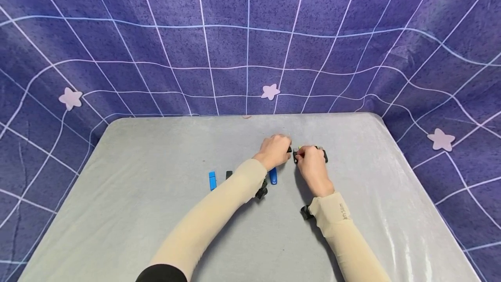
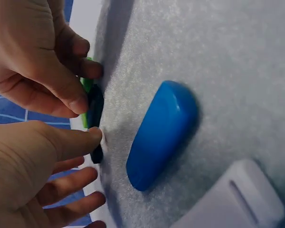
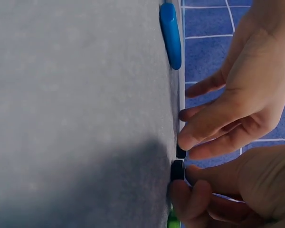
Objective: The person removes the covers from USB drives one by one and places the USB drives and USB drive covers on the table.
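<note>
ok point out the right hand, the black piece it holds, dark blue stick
Right hand (image 1: 314, 169): head view, back of hand
Black piece (image 3: 177, 170): right wrist view, uncovered part
Dark blue stick (image 1: 273, 176): head view, visible middle

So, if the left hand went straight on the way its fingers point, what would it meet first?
Likely the black piece pinched by the right hand, just across a small gap, then that hand itself; depth is hard to judge.

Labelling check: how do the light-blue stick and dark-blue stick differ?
Shade: the light-blue stick is brighter, the dark-blue stick deeper. Shape: the light-blue stick looks squared, the dark-blue stick rounded. Place: the light-blue stick lies left of the left sleeve, the dark-blue stick right of it. Both lie unheld on the table.
</note>
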A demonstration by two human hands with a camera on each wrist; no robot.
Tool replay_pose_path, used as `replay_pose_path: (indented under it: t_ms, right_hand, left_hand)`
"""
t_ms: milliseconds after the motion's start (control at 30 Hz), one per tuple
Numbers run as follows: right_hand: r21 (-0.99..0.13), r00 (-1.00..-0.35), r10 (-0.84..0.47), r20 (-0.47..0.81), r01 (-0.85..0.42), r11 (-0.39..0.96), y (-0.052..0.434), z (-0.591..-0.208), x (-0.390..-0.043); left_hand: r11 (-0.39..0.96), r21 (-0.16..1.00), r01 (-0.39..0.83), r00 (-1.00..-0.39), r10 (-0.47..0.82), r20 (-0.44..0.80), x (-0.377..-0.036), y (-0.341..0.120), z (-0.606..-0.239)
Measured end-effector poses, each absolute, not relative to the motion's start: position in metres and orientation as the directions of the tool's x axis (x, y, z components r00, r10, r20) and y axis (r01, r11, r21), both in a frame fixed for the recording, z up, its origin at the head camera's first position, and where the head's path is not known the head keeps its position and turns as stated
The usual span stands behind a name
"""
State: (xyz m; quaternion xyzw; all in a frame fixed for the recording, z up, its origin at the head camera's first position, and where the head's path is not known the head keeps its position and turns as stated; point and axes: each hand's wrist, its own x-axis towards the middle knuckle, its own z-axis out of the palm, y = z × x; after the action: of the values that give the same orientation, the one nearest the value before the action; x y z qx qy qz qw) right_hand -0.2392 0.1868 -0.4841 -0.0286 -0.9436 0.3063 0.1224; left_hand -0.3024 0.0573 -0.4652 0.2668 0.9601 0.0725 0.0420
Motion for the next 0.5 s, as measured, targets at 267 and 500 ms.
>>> replay_pose_path:
  t_ms: [267, 500]
  right_hand:
    - [-0.609, -0.963, 0.147, 0.228, -0.023, 0.793, 0.183, -0.481, -0.228]
    - [-0.632, -0.95, 0.069, 0.304, -0.147, 0.761, 0.188, -0.469, -0.202]
  left_hand:
    - [0.823, 0.201, 0.531, -0.842, 0.538, 0.018, -0.283, 0.028, -0.452]
    - [0.81, 0.284, 0.513, -0.854, 0.514, 0.078, -0.252, -0.004, -0.443]
